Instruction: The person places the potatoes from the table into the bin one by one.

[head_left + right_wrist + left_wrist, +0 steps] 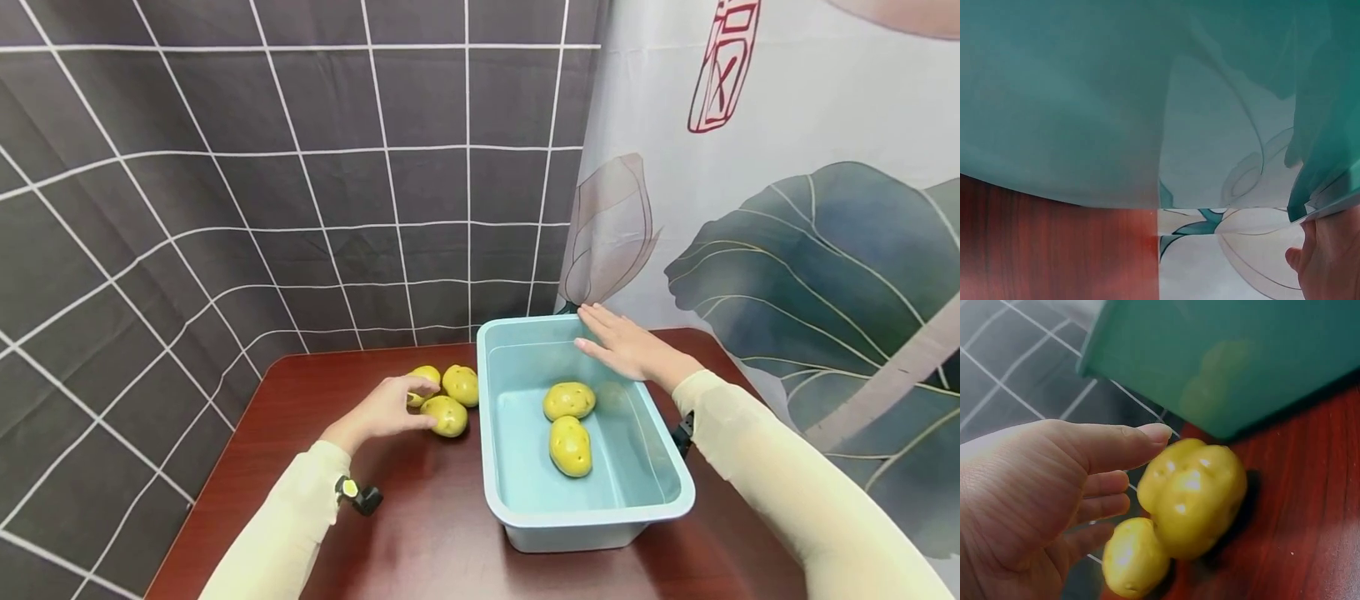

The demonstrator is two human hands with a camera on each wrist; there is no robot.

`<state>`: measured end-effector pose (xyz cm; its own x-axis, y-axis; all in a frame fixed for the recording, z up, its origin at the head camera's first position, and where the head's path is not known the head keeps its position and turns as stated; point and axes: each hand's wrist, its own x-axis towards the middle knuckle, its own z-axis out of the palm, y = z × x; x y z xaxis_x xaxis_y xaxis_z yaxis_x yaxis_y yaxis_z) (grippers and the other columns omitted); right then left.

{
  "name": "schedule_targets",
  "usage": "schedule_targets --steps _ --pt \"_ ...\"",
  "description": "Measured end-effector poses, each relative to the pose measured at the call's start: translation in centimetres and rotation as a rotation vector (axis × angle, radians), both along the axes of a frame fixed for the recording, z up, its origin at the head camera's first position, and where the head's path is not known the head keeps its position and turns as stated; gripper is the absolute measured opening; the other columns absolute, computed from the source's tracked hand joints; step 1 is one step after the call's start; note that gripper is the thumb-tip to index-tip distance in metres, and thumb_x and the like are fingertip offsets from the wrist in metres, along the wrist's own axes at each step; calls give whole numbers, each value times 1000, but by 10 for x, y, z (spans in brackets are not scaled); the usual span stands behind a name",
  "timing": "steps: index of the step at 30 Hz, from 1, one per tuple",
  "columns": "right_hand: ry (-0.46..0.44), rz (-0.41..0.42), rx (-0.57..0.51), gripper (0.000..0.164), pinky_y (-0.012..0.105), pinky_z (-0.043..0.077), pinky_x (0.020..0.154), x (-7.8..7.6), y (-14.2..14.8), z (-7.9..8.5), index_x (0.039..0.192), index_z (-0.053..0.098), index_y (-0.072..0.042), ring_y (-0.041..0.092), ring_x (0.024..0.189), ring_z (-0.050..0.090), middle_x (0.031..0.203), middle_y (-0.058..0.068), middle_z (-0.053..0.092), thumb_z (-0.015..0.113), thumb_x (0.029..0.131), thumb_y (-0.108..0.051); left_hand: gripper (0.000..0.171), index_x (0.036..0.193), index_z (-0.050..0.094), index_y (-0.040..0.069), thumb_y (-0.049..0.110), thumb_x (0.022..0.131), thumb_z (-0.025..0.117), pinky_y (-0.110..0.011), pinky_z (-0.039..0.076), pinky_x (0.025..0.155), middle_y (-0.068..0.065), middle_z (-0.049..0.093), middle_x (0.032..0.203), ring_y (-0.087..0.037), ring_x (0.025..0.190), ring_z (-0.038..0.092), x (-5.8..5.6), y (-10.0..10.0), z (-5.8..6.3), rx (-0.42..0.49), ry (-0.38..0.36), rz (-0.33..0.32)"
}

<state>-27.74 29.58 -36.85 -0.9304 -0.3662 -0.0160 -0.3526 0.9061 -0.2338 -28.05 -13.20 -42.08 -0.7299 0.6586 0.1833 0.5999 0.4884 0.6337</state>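
Note:
Three yellow potatoes lie clustered on the table left of a light blue plastic bin. The nearest potato is right by the fingertips of my left hand, which reaches in from the left with thumb and fingers apart. In the left wrist view a gap shows between the palm and the large front potato; a smaller potato sits close to the fingers. My right hand rests on the bin's far right rim, fingers extended. Inside the bin lie two potatoes, one upper and one lower.
The dark red wooden table carries the bin and potatoes. Behind and left hangs a dark grey cloth with white grid lines. At the right is a white curtain with lotus prints.

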Motion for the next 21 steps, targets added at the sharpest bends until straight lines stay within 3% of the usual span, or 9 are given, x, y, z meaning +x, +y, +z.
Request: schedule_targets --steps 7,13,21 --pt "6 3 -14 78 59 6 112 0 -1 2 155 10 -13 33 146 3 160 11 10 27 98 -62 53 117 66 1 22 71 84 -44 47 93 -11 68 113 -26 109 62 -13 4 -20 -44 22 32" --pt "12 2 -13 78 59 7 113 1 -2 0 155 11 -13 33 146 5 160 9 10 26 97 -63 59 119 67 4 33 70 85 -41 45 93 -5 68 112 -21 103 59 -23 10 -32 -118 65 58" --pt "4 1 -16 78 59 7 113 2 -1 0 155 11 -13 33 146 5 160 10 10 26 98 -63 59 118 67 6 33 69 86 -41 42 94 -2 67 111 -20 101 56 -27 19 -40 -133 14 78"
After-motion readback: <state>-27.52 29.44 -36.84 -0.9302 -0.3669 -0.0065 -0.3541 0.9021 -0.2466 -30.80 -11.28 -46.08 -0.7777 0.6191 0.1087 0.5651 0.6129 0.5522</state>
